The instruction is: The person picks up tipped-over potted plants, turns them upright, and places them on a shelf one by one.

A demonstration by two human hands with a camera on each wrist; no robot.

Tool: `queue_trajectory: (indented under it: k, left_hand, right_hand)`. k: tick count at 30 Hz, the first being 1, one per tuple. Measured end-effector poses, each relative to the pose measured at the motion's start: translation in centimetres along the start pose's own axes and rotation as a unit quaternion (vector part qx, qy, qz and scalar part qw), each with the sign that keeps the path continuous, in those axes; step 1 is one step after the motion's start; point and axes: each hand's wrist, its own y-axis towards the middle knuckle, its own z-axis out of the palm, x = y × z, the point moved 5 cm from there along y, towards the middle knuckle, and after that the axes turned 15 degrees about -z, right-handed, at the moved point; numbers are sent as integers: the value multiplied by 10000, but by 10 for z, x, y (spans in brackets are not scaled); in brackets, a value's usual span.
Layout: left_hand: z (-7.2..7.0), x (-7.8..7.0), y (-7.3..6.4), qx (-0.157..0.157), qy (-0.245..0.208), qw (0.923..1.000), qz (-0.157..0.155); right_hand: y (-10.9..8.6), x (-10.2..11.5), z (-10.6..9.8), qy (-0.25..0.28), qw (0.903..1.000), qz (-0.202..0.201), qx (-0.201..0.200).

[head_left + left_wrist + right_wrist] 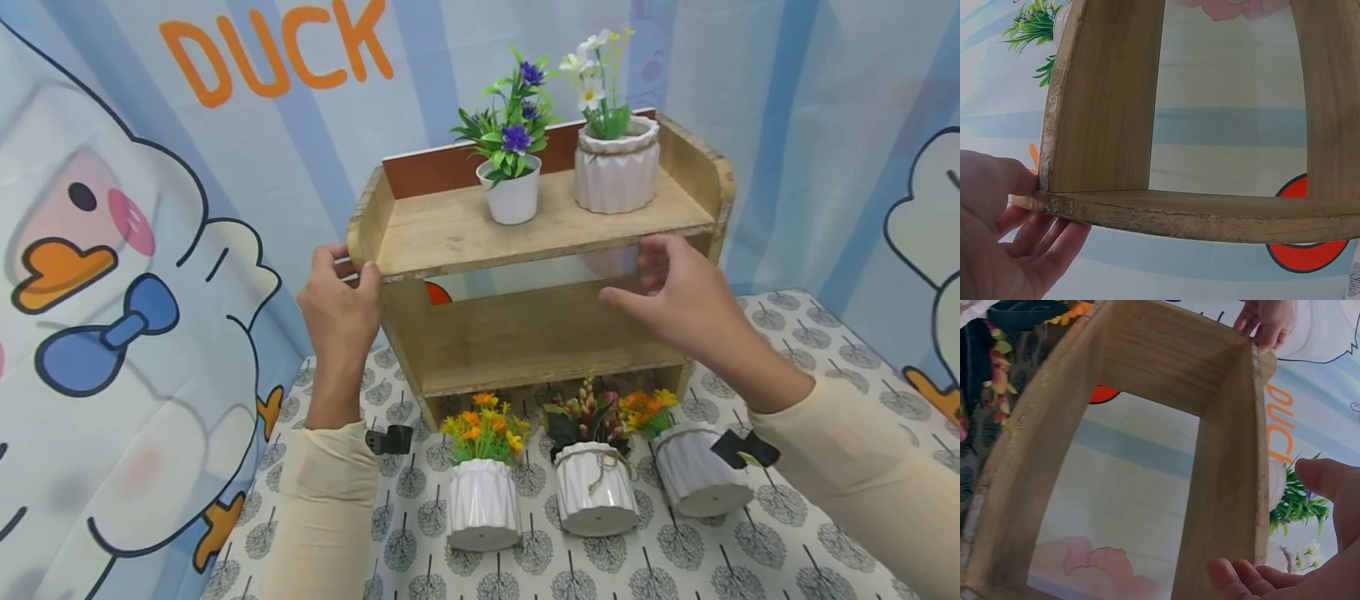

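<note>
Presently, your left hand (341, 304) grips the wooden shelf (525, 337) by its top-left edge (363, 240), behind 3 pots (483, 504); your right hand (678, 292), released, is near the front edge (525, 256), before the see-through bay (517, 285).

On the shelf's top board (435, 236), room remains between its left end and the purple-flowered plant (513, 200); the white-flowered pot (617, 179) obstructs the right end. The opening below runs through to the back, the right hand (675, 292) partly blocking its upper right front corner. Three lying pots (596, 492) obstruct the bottom front edge.
</note>
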Motion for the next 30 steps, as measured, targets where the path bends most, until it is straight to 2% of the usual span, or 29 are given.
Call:
queue_trajectory:
  k: [4,13,19,26,30]
  left_hand:
    - [-1,1,0,7,-3,10000,-32]
    - [0,0,-1,29,74,9999,-71]
    - [-1,-1,0,-19,41,10000,-28]
    - [-2,-2,0,8,65,10000,-67]
    - [-2,-2,0,21,89,9999,-109]
  right_hand:
    - [-5,-7,4,-183,9996,92,210]
    - [-23,-34,17,-489,9932,331,1000]
    - [-30,-47,23,-550,9897,424,1249]
    - [-40,-57,29,-572,9863,350,1508]
    - [-47,-65,34,-666,9812,354,1778]
